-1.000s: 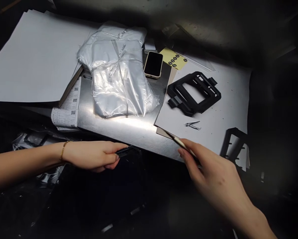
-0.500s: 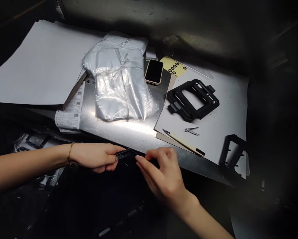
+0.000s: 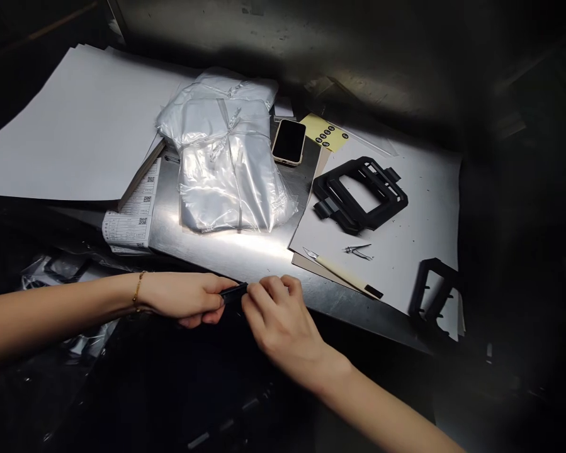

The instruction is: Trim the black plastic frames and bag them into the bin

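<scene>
A small black plastic part (image 3: pixel 234 293) sits at the table's front edge, pinched between the thumb and fingers of my left hand (image 3: pixel 188 299). My right hand (image 3: pixel 277 318) is closed on the right end of the same part, its fingers curled over and hiding that end. Right of the hands lies a craft knife (image 3: pixel 342 274) with a cream handle. Behind it are small metal nippers (image 3: pixel 358 251). Black plastic frames (image 3: pixel 365 217) are piled on the white sheet (image 3: pixel 419 242), and another black frame (image 3: pixel 422 296) lies at its right corner.
Clear plastic bags tied in a bundle (image 3: pixel 223 167) lie mid-table, beside a phone (image 3: pixel 289 141) and a yellow sticker sheet (image 3: pixel 325 131). A stack of large white sheets (image 3: pixel 84 126) covers the left, over printed labels (image 3: pixel 126 226). A metal wall (image 3: pixel 287 44) rises behind.
My right hand has moved left, and its raised fingers have closed over the black part's right end. My left hand keeps its hold. The whole view has shifted slightly.
</scene>
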Motion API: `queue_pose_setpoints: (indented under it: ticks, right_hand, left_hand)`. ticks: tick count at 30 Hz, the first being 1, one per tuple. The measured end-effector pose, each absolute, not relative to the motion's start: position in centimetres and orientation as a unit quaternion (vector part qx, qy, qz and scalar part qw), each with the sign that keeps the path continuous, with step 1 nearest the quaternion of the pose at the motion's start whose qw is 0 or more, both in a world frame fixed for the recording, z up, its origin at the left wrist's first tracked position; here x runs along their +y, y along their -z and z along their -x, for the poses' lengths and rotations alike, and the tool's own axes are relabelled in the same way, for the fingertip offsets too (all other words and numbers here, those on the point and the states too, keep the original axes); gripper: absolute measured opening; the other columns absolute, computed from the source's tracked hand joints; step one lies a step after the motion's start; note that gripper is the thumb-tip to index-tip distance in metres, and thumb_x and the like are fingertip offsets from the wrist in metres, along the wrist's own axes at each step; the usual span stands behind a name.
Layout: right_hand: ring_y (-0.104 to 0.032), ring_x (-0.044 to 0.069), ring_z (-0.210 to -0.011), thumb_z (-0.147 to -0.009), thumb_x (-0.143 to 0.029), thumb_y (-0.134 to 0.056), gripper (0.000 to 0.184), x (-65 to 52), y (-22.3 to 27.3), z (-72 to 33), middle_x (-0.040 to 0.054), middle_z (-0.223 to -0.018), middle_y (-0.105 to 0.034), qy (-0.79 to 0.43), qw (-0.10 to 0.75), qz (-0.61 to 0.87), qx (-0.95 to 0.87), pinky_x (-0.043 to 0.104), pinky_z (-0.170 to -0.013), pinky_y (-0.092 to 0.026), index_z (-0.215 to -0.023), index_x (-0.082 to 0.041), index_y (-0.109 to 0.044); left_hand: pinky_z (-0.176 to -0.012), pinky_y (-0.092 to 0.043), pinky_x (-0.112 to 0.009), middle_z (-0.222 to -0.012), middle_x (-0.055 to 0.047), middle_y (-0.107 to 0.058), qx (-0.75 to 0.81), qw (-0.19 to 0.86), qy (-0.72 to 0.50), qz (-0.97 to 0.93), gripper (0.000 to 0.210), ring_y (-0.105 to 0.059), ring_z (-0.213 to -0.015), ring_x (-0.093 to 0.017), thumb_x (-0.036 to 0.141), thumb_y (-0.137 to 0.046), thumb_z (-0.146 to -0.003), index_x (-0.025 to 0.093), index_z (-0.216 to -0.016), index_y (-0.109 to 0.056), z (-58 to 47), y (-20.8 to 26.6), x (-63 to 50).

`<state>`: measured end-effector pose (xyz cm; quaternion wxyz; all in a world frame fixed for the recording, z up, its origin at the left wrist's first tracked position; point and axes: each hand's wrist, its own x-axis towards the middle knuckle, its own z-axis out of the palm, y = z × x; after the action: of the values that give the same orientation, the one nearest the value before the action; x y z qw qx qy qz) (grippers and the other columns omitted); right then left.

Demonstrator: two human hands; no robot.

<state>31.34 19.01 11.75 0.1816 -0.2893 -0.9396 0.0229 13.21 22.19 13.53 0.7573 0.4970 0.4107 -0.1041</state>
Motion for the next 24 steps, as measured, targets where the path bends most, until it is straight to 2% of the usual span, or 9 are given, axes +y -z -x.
queue_pose_setpoints:
  ticks: [6, 8, 10, 12, 14, 15, 17, 20, 24]
  right_hand:
    - [-0.04, 0.013, -0.067, -0.08, -0.01, -0.044, 0.017, 18.1, -12.2, -35.5, 0.0028, -0.07, -0.048, -0.312, 0.226, 0.318, -0.866, 0.029, -0.061, -0.038, -0.065, -0.015, -0.05]
    - [-0.042, 0.014, -0.072, -0.08, -0.006, -0.043, 0.015, 17.4, -11.5, -36.8, 0.0057, -0.077, -0.049, -0.256, 0.229, 0.363, -0.866, 0.03, -0.061, -0.039, -0.076, -0.014, -0.054]
    - [-0.044, 0.021, -0.089, -0.077, 0.0, -0.043, 0.031, 16.6, -10.2, -37.3, 0.0111, -0.097, -0.049, -0.161, 0.206, 0.358, -0.896, 0.036, -0.067, -0.041, -0.099, -0.018, -0.055]
    - [-0.036, 0.027, -0.106, -0.076, -0.002, -0.045, 0.036, 15.7, -8.7, -37.2, 0.0103, -0.118, -0.044, -0.116, 0.172, 0.295, -0.933, 0.043, -0.076, -0.039, -0.104, -0.024, -0.054]
    - [-0.033, 0.029, -0.111, -0.077, -0.009, -0.047, 0.024, 15.4, -7.3, -36.9, 0.0053, -0.125, -0.044, -0.142, 0.149, 0.238, -0.949, 0.045, -0.078, -0.038, -0.093, -0.023, -0.056]
    - [-0.034, 0.028, -0.11, -0.076, -0.013, -0.048, 0.018, 15.5, -6.8, -36.7, 0.0043, -0.125, -0.044, -0.177, 0.141, 0.222, -0.948, 0.044, -0.078, -0.039, -0.089, -0.022, -0.056]
    - [-0.039, 0.026, -0.103, -0.072, -0.016, -0.052, 0.013, 16.3, -6.3, -36.5, 0.0039, -0.122, -0.048, -0.255, 0.139, 0.203, -0.935, 0.041, -0.074, -0.041, -0.084, -0.021, -0.054]
    - [-0.045, 0.02, -0.095, -0.076, -0.021, -0.055, 0.007, 18.1, -7.3, -36.3, 0.0014, -0.114, -0.054, -0.391, 0.113, 0.198, -0.892, 0.036, -0.077, -0.041, -0.082, -0.022, -0.054]
    - [-0.056, 0.012, -0.085, -0.079, -0.031, -0.055, 0.009, 19.9, -9.4, -35.5, -0.0022, -0.092, -0.062, -0.493, 0.041, 0.261, -0.829, 0.021, -0.077, -0.045, -0.084, -0.023, -0.057]
  left_hand:
    - [-0.035, -0.023, -0.014, -0.064, 0.006, -0.042, 0.407, 0.762, 0.092, -0.495, 0.026, -0.03, -0.037, -0.002, 0.018, -0.029, -0.083, 0.02, -0.106, -0.042, -13.0, -13.8, 22.5]
    - [-0.035, -0.024, -0.014, -0.064, 0.006, -0.044, 0.408, 0.76, 0.087, -0.498, 0.027, -0.031, -0.036, -0.002, 0.018, -0.029, -0.083, 0.02, -0.106, -0.043, -12.9, -13.5, 22.5]
    - [-0.035, -0.027, -0.015, -0.063, 0.006, -0.047, 0.413, 0.75, 0.082, -0.51, 0.034, -0.033, -0.035, -0.003, 0.016, -0.028, -0.082, 0.021, -0.114, -0.04, -12.9, -12.8, 22.4]
    - [-0.038, -0.035, -0.018, -0.063, 0.004, -0.051, 0.432, 0.722, 0.074, -0.535, 0.042, -0.041, -0.037, -0.007, 0.015, -0.028, -0.081, 0.022, -0.122, -0.035, -12.8, -12.0, 22.2]
    - [-0.058, -0.048, -0.029, -0.078, -0.002, -0.059, 0.471, 0.669, 0.049, -0.574, 0.045, -0.057, -0.06, -0.015, 0.017, -0.031, -0.081, 0.02, -0.126, -0.034, -12.5, -11.3, 21.5]
    - [-0.077, -0.046, -0.036, -0.093, -0.007, -0.06, 0.492, 0.634, 0.03, -0.595, 0.044, -0.059, -0.082, -0.021, 0.019, -0.034, -0.081, 0.019, -0.125, -0.037, -12.2, -11.2, 20.9]
    - [-0.102, -0.021, -0.046, -0.125, -0.014, -0.046, 0.527, 0.574, -0.004, -0.626, 0.04, -0.037, -0.119, -0.028, 0.025, -0.038, -0.082, 0.018, -0.121, -0.045, -11.5, -11.5, 19.4]
    - [-0.106, -0.006, -0.049, -0.137, -0.008, -0.036, 0.539, 0.552, -0.015, -0.636, 0.035, -0.02, -0.129, -0.029, 0.037, -0.041, -0.083, 0.024, -0.11, -0.056, -10.4, -12.7, 15.9]
    - [-0.104, -0.024, -0.042, -0.121, -0.001, -0.055, 0.572, 0.613, -0.056, -0.542, 0.033, -0.035, -0.123, -0.026, 0.041, -0.048, -0.078, 0.031, -0.108, -0.056, -10.3, -13.1, 10.9]
